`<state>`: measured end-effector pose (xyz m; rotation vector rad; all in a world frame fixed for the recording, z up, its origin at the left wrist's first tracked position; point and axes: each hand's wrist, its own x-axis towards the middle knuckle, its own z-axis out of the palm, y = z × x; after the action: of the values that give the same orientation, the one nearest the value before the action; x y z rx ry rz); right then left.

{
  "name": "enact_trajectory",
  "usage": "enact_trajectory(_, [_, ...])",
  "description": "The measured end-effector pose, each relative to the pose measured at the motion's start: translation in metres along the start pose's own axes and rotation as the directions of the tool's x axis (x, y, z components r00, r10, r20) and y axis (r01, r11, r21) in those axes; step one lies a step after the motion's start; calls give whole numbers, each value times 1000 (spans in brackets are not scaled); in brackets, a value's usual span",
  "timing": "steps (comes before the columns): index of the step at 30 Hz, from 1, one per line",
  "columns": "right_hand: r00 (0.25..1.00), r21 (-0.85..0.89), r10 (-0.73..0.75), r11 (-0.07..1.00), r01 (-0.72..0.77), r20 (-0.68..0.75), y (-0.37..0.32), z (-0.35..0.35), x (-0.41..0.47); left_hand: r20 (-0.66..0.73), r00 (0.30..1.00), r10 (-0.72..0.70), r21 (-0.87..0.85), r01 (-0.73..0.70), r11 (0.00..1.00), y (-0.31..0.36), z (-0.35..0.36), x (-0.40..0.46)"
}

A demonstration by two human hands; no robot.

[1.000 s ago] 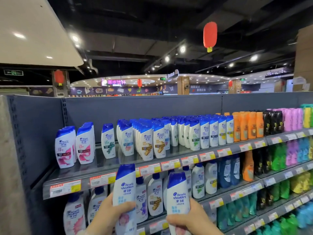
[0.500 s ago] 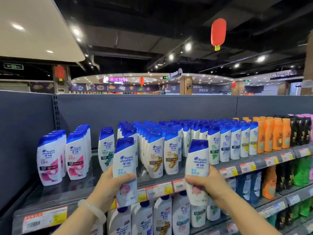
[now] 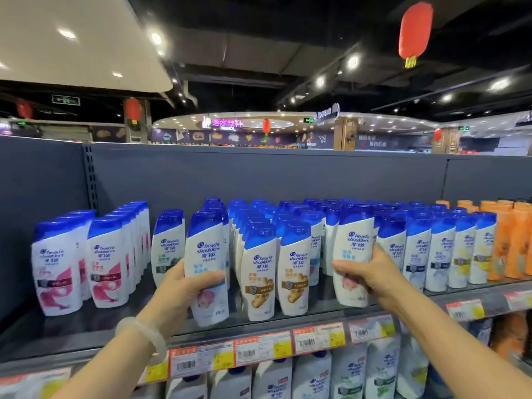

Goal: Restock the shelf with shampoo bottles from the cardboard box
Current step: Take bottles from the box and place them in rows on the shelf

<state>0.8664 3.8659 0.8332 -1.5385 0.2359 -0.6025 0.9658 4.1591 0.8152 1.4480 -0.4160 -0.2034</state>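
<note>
My left hand (image 3: 175,292) grips a white shampoo bottle with a blue cap (image 3: 205,254), held upright over the top shelf (image 3: 86,329), just left of the ginger-label rows. My right hand (image 3: 371,275) grips a second bottle of the same kind (image 3: 355,246), upright, in front of the blue-capped rows right of centre. Its base is at about shelf level; I cannot tell whether either bottle touches the shelf. The cardboard box is out of view.
Pink-label bottles (image 3: 57,269) stand at the shelf's left, a green-label bottle (image 3: 167,246) behind my left hand, ginger-label rows (image 3: 293,272) in the middle, orange bottles (image 3: 512,240) at the far right. Price tags (image 3: 259,351) line the shelf edge. More bottles fill the shelf below.
Both hands have lifted their bottles from below the shelf edge up to the top shelf and forward toward the rows. The view has moved closer to the shelf.
</note>
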Motion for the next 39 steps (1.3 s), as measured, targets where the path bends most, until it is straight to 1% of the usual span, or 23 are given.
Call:
enact_trajectory(3, [999,4,-18,1000,18,28,10,4,18,3,1000,7,13,-7,1000,-1,2,2])
enact_trajectory(6, [997,26,1,1000,-3,71,24,13,32,-5,1000,20,11,-20,1000,-1,2,3])
enact_trajectory(11, [990,13,21,1000,-23,139,53,25,47,-2,999,39,22,-39,999,1,0,1])
enact_trajectory(16, [978,-21,-1,1000,5,210,60,24,54,-35,999,38,15,-37,999,-3,0,0])
enact_trajectory(19, [973,-100,3,995,21,232,59,20,54,-54,998,22,18,-21,1000,-6,1,0])
enact_trajectory(24, [951,-325,91,946,11,297,64,1,48,-53,998,38,30,-37,999,-4,-1,-4])
enact_trajectory(29, [963,-365,75,931,26,260,70,0,47,-128,991,26,39,-21,999,-2,-5,3])
enact_trajectory(34, [969,-362,82,932,8,233,74,0,47,-168,986,15,51,-6,999,1,-5,19])
enact_trajectory(39, [976,-374,54,927,30,212,81,0,51,-172,985,-16,104,35,994,-12,0,33])
